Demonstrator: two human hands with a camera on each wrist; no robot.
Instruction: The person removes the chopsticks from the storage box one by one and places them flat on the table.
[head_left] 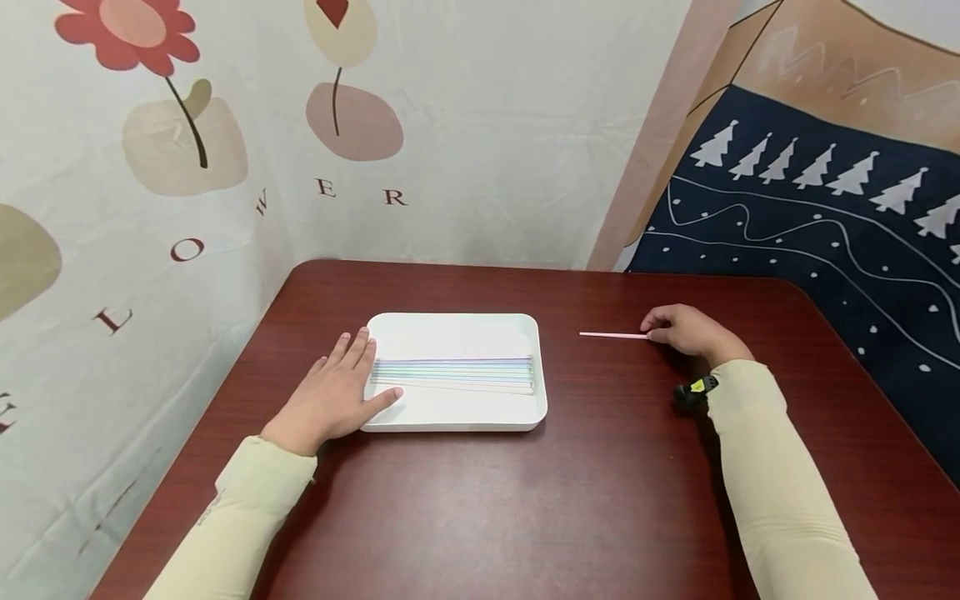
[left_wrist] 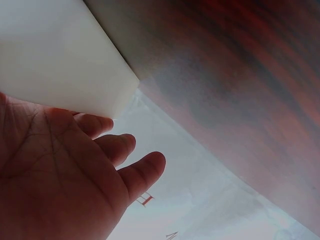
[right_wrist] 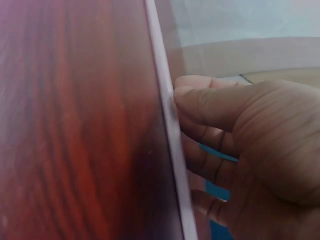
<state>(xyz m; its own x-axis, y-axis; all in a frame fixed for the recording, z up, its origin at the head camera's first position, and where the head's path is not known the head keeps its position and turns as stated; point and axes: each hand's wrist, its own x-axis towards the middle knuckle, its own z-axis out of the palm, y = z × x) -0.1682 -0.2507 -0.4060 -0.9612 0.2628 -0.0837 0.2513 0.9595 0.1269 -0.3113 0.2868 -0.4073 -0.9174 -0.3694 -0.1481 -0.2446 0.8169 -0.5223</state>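
A white rectangular tray [head_left: 450, 412] lies on the table, with several thin pastel straws [head_left: 457, 373] side by side across its middle. My left hand [head_left: 337, 392] rests on the tray's left edge, its fingers extended along the rim and its thumb reaching over the inside. In the left wrist view, the palm [left_wrist: 50, 165] lies against the tray's outer side [left_wrist: 65, 60]. To the right of the tray, my right hand [head_left: 682, 329] pinches a pink straw [head_left: 611, 335] between thumb and fingers. That straw [right_wrist: 167, 95] looks pale in the right wrist view; the hand hides part of it from above.
The dark reddish-brown table [head_left: 480, 517] has rounded far corners. A pale printed cloth [head_left: 480, 167] hangs behind and to the left. A dark blue cloth with white trees [head_left: 795, 208] hangs at the right. A black device [head_left: 690, 396] is at the right wrist.
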